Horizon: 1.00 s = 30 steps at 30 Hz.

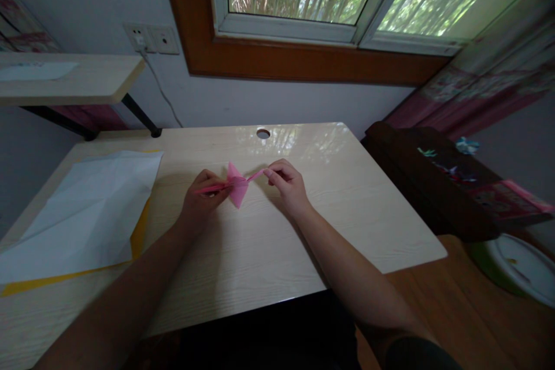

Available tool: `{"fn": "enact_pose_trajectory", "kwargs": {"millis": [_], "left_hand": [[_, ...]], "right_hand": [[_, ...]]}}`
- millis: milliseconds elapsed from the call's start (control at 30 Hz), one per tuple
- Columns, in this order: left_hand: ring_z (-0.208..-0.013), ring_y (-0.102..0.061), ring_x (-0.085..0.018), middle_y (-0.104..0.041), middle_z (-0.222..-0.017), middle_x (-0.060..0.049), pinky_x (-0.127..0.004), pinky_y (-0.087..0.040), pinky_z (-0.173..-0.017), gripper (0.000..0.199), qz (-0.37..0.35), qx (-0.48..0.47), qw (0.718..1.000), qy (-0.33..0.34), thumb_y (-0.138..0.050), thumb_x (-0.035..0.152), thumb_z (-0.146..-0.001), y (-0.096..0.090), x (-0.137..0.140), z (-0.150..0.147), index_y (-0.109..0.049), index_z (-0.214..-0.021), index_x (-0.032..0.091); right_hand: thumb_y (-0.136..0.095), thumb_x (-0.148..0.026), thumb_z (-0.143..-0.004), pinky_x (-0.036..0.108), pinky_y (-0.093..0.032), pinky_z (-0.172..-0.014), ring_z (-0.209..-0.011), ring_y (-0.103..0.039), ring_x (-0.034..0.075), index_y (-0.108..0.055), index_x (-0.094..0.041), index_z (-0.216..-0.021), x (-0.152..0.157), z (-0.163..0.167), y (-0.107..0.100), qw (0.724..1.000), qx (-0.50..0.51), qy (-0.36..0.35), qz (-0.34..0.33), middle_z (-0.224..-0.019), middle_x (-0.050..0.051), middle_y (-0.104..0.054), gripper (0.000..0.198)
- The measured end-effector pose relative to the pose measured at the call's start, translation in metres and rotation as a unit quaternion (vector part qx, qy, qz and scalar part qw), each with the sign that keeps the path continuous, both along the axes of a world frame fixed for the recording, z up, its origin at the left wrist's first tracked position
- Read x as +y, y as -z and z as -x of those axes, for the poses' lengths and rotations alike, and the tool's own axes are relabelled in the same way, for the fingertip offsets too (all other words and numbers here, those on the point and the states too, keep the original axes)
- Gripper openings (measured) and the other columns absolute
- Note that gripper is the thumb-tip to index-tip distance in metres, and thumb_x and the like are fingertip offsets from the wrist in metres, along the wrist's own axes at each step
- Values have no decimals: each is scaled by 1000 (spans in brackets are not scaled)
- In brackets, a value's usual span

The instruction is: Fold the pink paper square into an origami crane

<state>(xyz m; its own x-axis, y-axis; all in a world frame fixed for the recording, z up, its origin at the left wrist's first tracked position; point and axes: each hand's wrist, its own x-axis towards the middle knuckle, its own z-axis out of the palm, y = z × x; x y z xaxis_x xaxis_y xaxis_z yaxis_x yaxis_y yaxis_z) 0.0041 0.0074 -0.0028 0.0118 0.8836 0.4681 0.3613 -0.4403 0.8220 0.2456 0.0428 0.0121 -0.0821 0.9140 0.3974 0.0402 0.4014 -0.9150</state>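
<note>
A pink folded-paper figure [238,185], with two wing-like flaps and thin points at either end, is held between my hands just above the desk. My left hand [203,193] grips its left end, fingers closed around the narrow pink strip. Between thumb and forefinger, my right hand [285,182] pinches the thin tip on the right. Both wings stand out in the middle, one pointing away from me and one toward me. Part of the left end is covered by my fingers.
White and yellow paper sheets [91,214] lie on the desk [269,266] at left. A raised shelf [99,78] stands behind them. Small paper pieces rest on a dark cabinet [407,173] at right, near a round white-topped bin [526,263]. A cord [160,87] hangs from the wall outlet.
</note>
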Motion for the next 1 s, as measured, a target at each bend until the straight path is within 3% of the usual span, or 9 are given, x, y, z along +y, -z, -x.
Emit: {"fn": "enact_pose_trajectory", "kwargs": {"millis": [333,500,600,700,867,1000], "left_hand": [[-78,-58,-15,-61,-85,0,-27,-47,-69,9,6,6,1000,-5,-78,31,-84,6,3,4,-74,-82,23],[-73,-59,-15,-63,-77,1,-27,-45,-66,13,76,15,996,-38,-74,31,-85,4,4,5,-70,-78,21],[-66,-59,-14,-64,-72,1,-26,-44,-61,15,109,2,992,-66,-71,32,-85,-1,3,4,-71,-76,20],[-64,-60,-14,-65,-70,1,-25,-45,-60,15,113,-2,989,-97,-70,30,-83,-6,1,3,-70,-73,19],[-61,-63,-15,-67,-66,2,-26,-48,-59,13,114,-20,989,-94,-68,31,-85,-8,0,0,-71,-80,19],[-57,-65,-16,-68,-64,3,-27,-49,-57,9,120,-24,989,-79,-70,30,-84,-8,-4,-7,-70,-84,20]], "right_hand": [[-69,-38,-92,31,-43,-67,-72,-56,15,-71,-23,-78,3,-3,-1,996,-60,19,-55,-76,0,-59,21],[-71,-44,-89,29,-46,-67,-74,-58,14,-73,-24,-94,5,1,4,999,-36,0,19,-89,2,-63,21],[-73,-47,-86,27,-48,-66,-71,-59,13,-66,-25,-108,7,3,12,997,25,-4,76,-91,0,-64,32],[-70,-48,-88,26,-47,-63,-67,-59,12,-59,-23,-98,8,5,19,993,39,2,114,-86,-1,-66,29],[-63,-53,-92,26,-46,-65,-70,-61,14,-65,-20,-87,2,10,22,983,-63,-94,143,-80,2,-68,34],[-74,-49,-85,26,-47,-67,-72,-60,13,-61,-20,-86,-5,17,19,977,-54,-165,126,-87,2,-70,32]]}}
